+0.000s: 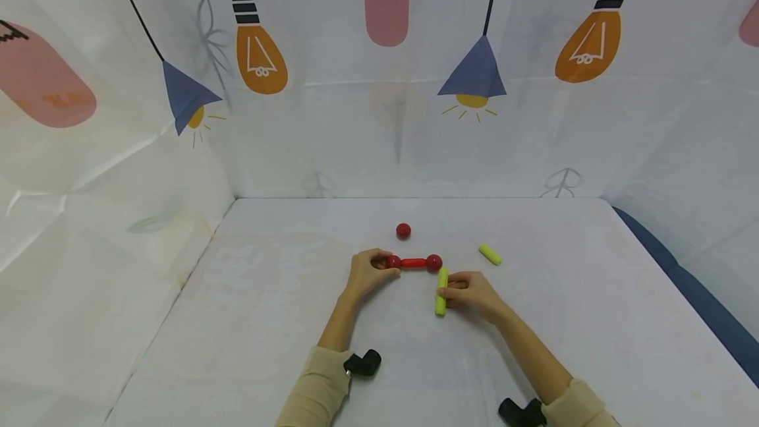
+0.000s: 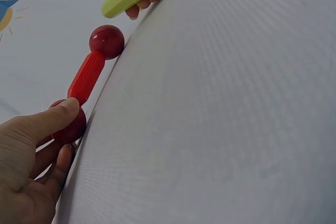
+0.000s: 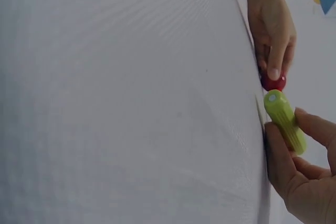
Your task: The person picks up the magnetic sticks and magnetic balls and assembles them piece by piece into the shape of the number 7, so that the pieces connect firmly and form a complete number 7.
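Observation:
Between thumb and fingers, my left hand (image 1: 366,273) grips the dark red ball (image 2: 71,124) at the left end of a short bar. That bar is an orange-red ribbed rod (image 1: 414,263), with a second dark red ball (image 1: 434,262) on its right end. My right hand (image 1: 472,296) pinches a yellow-green ribbed rod (image 1: 441,304) around its middle. Its far end comes close to the right-hand ball in the head view. In the right wrist view a pale round spot shows on the end face of this green rod (image 3: 286,121).
A loose dark red ball (image 1: 403,230) lies behind the bar on the white table (image 1: 284,321). Another yellow-green rod (image 1: 490,254) lies to the back right. White sheeting printed with lamps (image 1: 391,124) stands behind the table and along its sides.

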`<state>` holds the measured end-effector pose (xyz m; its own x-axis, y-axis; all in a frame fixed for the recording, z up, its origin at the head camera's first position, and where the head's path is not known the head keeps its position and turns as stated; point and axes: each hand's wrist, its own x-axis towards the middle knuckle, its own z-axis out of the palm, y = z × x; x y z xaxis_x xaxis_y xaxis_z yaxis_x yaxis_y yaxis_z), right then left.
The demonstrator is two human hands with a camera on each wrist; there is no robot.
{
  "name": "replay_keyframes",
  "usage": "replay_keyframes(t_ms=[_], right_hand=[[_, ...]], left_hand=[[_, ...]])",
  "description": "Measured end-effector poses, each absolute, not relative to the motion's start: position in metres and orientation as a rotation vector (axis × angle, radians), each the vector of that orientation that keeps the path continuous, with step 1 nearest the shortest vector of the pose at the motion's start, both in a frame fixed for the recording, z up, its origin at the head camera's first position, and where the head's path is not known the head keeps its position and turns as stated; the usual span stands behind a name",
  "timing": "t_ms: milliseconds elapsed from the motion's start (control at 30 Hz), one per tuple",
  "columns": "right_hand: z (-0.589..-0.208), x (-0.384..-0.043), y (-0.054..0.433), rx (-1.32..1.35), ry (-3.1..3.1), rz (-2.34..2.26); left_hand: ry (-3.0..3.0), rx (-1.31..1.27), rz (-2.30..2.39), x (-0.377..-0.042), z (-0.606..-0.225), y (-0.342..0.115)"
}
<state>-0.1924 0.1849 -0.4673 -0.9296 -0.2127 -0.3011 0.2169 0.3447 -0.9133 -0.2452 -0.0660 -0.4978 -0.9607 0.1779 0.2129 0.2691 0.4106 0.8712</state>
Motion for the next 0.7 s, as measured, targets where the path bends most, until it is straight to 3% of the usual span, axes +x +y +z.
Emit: replay_keyframes(t_ms=[700], right_hand=[[-0.467, -0.193, 0.168, 0.118, 2.194, -1.689]], left_hand=[[-2.573, -0.417, -1.604, -0.245, -0.497, -0.066]])
